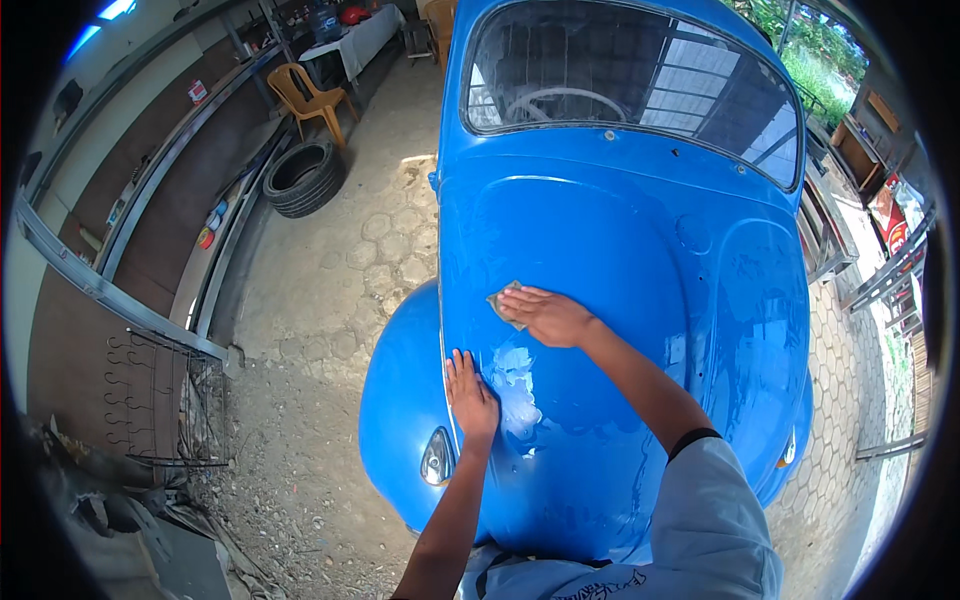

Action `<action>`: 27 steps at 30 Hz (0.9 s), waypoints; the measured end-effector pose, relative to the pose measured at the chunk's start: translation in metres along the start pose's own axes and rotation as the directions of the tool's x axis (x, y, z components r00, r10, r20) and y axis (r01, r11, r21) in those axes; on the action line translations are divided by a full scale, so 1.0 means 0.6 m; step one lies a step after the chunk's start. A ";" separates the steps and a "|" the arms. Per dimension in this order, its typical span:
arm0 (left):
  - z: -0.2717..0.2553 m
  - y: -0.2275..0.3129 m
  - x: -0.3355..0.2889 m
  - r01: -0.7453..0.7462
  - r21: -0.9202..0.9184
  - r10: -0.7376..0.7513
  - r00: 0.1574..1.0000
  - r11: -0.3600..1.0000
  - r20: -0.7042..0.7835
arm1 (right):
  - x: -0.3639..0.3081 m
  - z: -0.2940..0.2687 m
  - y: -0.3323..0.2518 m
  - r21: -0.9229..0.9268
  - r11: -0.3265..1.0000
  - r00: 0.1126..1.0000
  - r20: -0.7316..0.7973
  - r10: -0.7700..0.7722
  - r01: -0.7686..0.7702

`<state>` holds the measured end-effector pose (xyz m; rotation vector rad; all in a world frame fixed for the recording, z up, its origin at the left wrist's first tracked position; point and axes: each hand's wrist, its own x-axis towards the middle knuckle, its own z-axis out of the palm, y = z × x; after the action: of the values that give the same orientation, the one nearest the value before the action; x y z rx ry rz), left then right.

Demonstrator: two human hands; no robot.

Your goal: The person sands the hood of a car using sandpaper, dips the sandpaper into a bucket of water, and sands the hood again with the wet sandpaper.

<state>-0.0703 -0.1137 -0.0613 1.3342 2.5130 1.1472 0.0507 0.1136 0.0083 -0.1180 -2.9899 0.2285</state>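
Note:
The blue hood (pixel 570 240) of a rounded old car fills the middle, with wet patches and a bright reflection on its left part. My right hand (pixel 552 316) reaches across it, fingers together, pressing a small grey-green sheet (pixel 508 305) against the paint. Whether that sheet is cloth or sandpaper I cannot tell. Closer to me, my left hand (pixel 470 395) rests flat at the hood's left edge, fingers extended, holding nothing. Beside it curves the blue front fender (pixel 400 390) with a chrome-rimmed lamp (pixel 437 457).
Above the hood is the windshield (pixel 630 80), a steering wheel behind it. At left a tire (pixel 303 180) lies on the paved floor, near an orange plastic chair (pixel 310 100) and long wall shelves (pixel 150 220). A black wire rack (pixel 160 395) stands lower left. Wooden furniture (pixel 860 150) is at right.

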 end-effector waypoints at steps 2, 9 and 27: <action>-0.007 0.025 -0.059 0.090 0.052 -0.088 0.996 0.995 -0.029 | -0.039 -0.058 0.073 -0.111 0.923 0.928 -0.102 0.358 -0.369; -0.015 0.038 -0.067 0.198 0.056 -0.189 0.973 0.979 -0.131 | -0.030 0.025 -0.082 -0.146 0.829 0.828 -0.273 0.490 -0.539; 0.007 0.044 0.010 0.491 0.067 -0.456 0.845 0.869 -0.280 | -0.051 0.021 -0.091 -0.167 0.743 0.750 -0.306 0.586 -0.648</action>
<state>-0.0542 -0.0980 -0.0456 0.5326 2.9092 1.1008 0.0755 0.0555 0.0004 -1.1068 -2.6099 -0.1214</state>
